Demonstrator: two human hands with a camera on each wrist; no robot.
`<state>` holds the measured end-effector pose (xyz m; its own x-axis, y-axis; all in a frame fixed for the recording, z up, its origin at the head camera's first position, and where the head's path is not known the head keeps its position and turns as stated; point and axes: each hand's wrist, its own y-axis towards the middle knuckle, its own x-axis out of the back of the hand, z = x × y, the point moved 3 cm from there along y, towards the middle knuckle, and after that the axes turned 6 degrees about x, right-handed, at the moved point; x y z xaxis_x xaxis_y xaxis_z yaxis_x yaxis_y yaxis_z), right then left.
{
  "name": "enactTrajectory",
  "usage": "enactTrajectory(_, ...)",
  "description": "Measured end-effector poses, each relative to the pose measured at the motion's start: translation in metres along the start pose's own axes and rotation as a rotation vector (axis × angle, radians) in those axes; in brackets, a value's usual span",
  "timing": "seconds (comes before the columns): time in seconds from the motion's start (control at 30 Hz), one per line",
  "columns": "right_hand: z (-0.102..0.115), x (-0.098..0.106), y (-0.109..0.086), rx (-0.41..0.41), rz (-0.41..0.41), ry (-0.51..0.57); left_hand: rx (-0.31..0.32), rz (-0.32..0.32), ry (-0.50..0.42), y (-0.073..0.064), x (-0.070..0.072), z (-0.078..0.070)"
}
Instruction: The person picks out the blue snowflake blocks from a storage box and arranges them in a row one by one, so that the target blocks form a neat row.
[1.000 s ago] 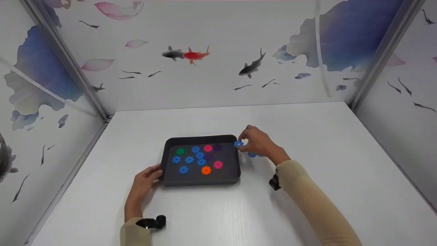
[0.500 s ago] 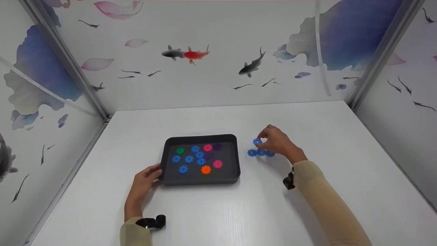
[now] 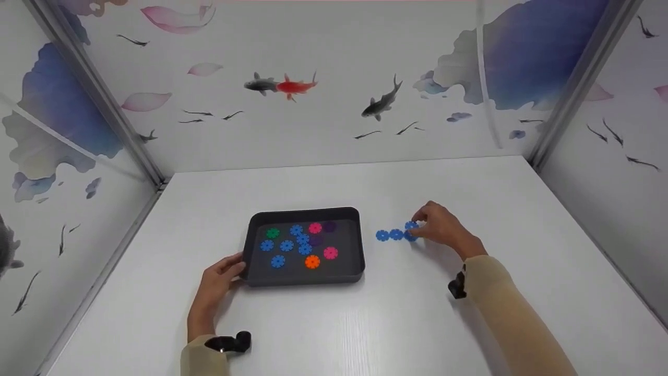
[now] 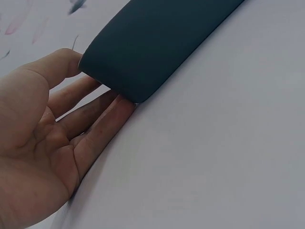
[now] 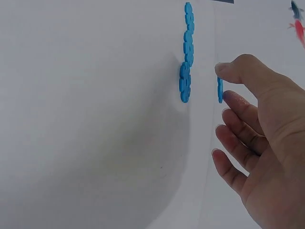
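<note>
In the head view my left hand (image 3: 218, 277) holds the left front corner of a dark grey tray (image 3: 302, 277). The left wrist view has the thumb at the tray's rim (image 4: 138, 52) and the fingers tucked by its underside. My right hand (image 3: 441, 225) pinches a blue notched plastic disc (image 3: 412, 225) between thumb and index finger. In the right wrist view that pinched disc (image 5: 220, 89) stands above the table, the other fingers loosely bent. Below it lies a row of blue discs (image 3: 382, 235) to the tray's right; the held disc overlaps its right end in the head view.
Inside the tray lie several more notched discs: blue (image 3: 278, 261), green (image 3: 273, 233), pink (image 3: 330, 253), orange (image 3: 312, 262) and dark purple (image 3: 329, 227). White panels (image 3: 313, 136) printed with fish enclose the white table (image 3: 323, 329) at the back and both sides.
My right hand has carried the blue disc from the tray's right rim rightward to the far end of the row, then lower. My left hand stays at the tray.
</note>
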<state>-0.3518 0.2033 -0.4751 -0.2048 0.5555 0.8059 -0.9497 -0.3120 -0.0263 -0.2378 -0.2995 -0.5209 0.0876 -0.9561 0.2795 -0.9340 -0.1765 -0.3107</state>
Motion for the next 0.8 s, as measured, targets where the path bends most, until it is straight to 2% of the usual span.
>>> enactTrajectory(0.33, -0.024, 0.001, -0.008, -0.029, 0.010, -0.033, 0.001, 0.000, 0.001, -0.001, 0.000, 0.000)
enactTrajectory(0.6, -0.030, 0.002, -0.012, -0.011, 0.020, -0.057, -0.002, 0.010, -0.004, 0.000, 0.001, 0.000)
enactTrajectory(0.8, -0.032, 0.000, -0.014, -0.012, 0.036, -0.036, -0.004, 0.006, -0.003, -0.001, 0.001, 0.001)
